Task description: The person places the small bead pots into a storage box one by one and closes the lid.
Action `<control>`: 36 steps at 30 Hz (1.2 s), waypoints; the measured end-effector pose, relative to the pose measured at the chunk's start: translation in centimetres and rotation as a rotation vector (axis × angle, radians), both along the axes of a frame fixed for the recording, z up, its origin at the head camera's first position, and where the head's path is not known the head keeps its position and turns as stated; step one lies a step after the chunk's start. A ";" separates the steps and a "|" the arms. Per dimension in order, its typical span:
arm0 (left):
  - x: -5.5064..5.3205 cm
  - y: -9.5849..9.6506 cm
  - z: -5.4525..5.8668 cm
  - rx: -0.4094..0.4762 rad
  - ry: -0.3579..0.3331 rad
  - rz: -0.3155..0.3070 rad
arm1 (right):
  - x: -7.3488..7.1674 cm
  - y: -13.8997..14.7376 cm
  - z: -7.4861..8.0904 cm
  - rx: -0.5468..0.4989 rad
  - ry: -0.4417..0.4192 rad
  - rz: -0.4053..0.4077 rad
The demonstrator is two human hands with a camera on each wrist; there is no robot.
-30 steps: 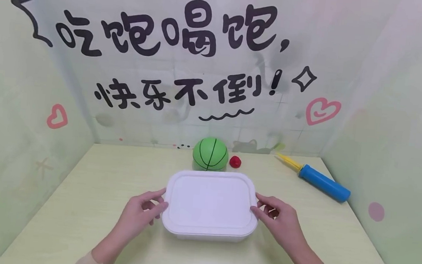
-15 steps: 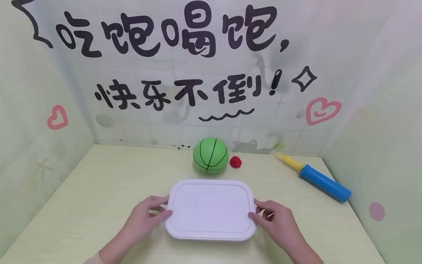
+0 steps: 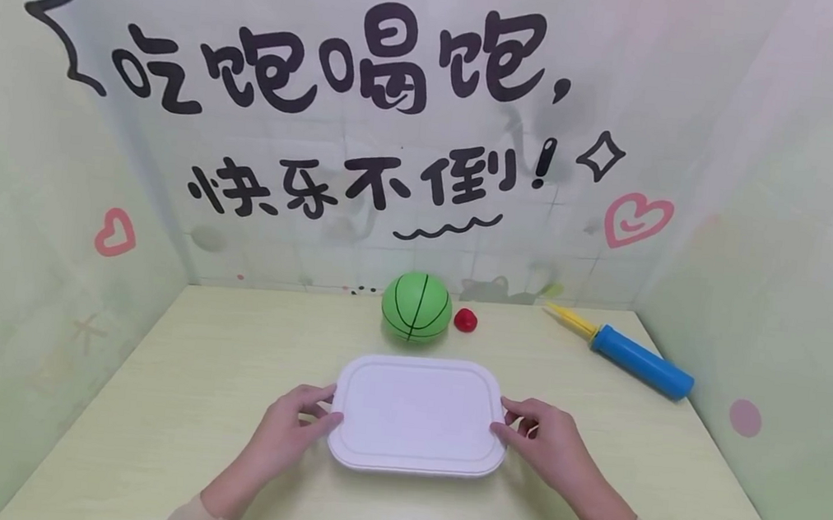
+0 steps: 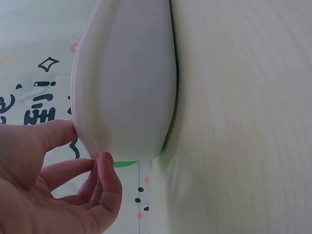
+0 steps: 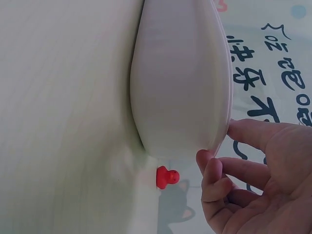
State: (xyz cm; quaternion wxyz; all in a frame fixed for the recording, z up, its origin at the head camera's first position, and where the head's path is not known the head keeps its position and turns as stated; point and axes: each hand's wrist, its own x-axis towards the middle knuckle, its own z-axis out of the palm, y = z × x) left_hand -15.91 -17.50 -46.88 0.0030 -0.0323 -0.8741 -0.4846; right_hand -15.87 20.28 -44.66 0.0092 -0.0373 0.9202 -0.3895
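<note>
A white lidded plastic box [image 3: 421,413] stands at the middle of the table in the head view, lid upward. My left hand [image 3: 286,430] holds the box's left end, thumb at the lid's edge and fingertips beneath the rim. At the opposite end my right hand [image 3: 545,441] grips the rim the same way. Both wrist views show the smooth side wall of the box [image 4: 131,83], with its base right at the tabletop and a thin dark shadow along it. Whatever is inside is hidden by the lid.
Behind the box sits a green ball [image 3: 416,307] with black basketball lines. Beside it is a small red figure [image 5: 167,177] with a rounded head. A blue hand pump [image 3: 641,362] with a yellow nozzle lies at the back right. Printed cloth walls enclose the table [image 3: 223,342].
Both hands have brought the box down and slightly toward the person; its front wall has gone from view and more of the green ball shows. Over the last half second it barely moves.
</note>
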 end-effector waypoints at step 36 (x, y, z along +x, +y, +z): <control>-1.1 -0.8 -0.6 -0.051 -0.036 -0.084 | -0.9 0.3 0.0 -0.008 -0.105 0.025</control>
